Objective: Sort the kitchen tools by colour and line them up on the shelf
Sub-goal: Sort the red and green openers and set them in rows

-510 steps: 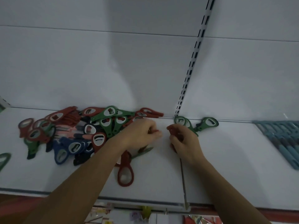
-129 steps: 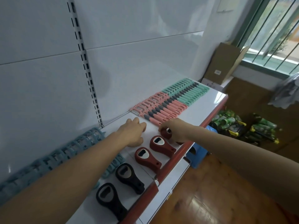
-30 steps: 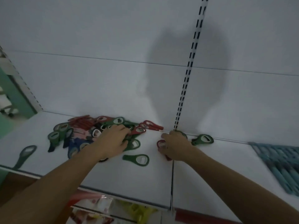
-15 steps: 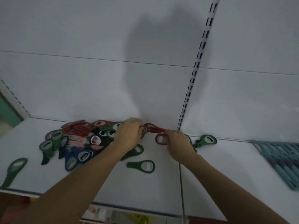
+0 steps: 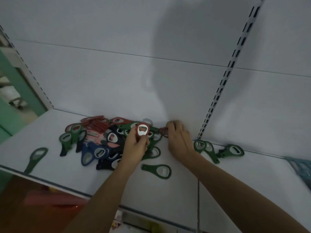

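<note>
A heap of bottle openers [image 5: 101,140] in red, green, dark blue and black lies on the white shelf [image 5: 168,195] against the back wall. My left hand [image 5: 136,147] grips a red bottle opener [image 5: 142,130] by its handle, lifted above the heap with its metal head up. My right hand [image 5: 178,140] reaches to the back of the shelf, its fingers curled over another red opener [image 5: 162,131], mostly hidden under the hand.
One green opener [image 5: 159,170] lies alone in front of the heap, another [image 5: 36,157] near the left front edge. Three green openers [image 5: 217,151] lie right of my right hand. Light blue tools [image 5: 303,167] sit at the far right. A slotted upright [image 5: 223,81] runs up the wall.
My left hand has lifted a red opener out of the heap and turned its head up. My right hand has moved back to the wall onto another red opener.
</note>
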